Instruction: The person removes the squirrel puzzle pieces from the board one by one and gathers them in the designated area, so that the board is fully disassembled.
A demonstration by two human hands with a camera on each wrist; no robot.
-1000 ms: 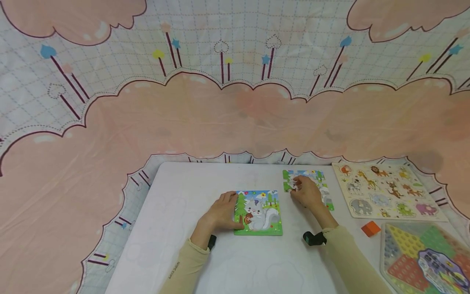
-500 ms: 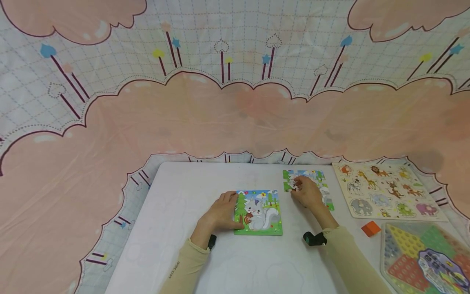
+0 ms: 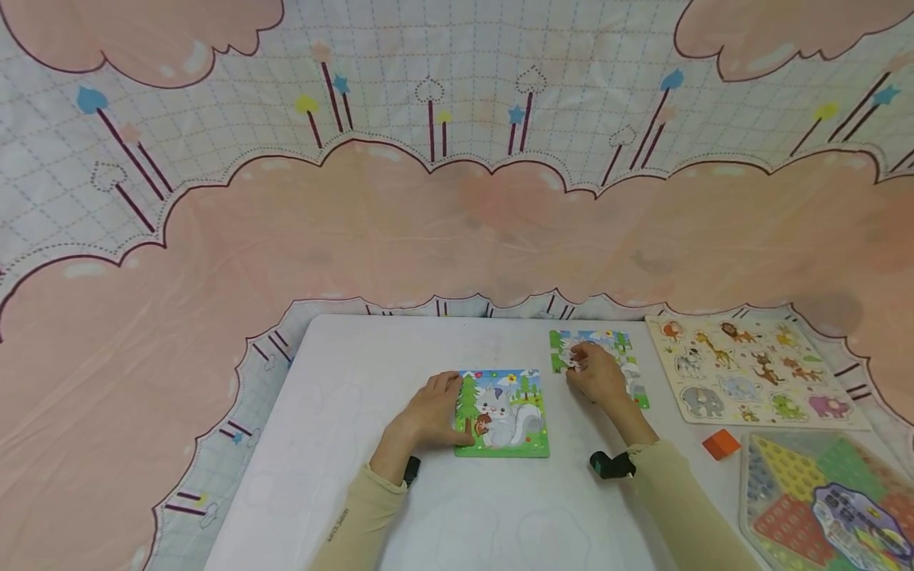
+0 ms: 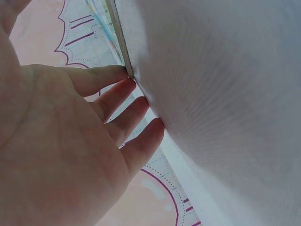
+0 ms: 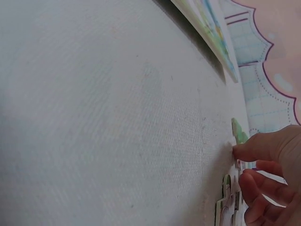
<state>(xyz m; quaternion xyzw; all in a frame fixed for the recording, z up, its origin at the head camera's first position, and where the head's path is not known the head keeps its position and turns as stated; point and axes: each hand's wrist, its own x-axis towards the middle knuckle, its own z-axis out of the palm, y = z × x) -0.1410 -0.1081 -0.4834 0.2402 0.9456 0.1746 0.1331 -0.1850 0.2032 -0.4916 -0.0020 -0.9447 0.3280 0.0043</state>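
Note:
A square squirrel picture puzzle lies at the middle of the table. My left hand rests at its left side, thumb low on its face and fingers along the upper left edge. In the left wrist view those fingers are nearly straight, the index fingertip at the puzzle's edge. Farther right, loose puzzle pieces with matching green, blue and white print lie spread on the table. Over them, my right hand has curled fingers and pinches a puzzle piece, mostly hidden by the fingertips.
A wooden animal board lies at the back right. In front of it are an orange block and a clear box of coloured parts. The white table ends at a patterned cloth behind.

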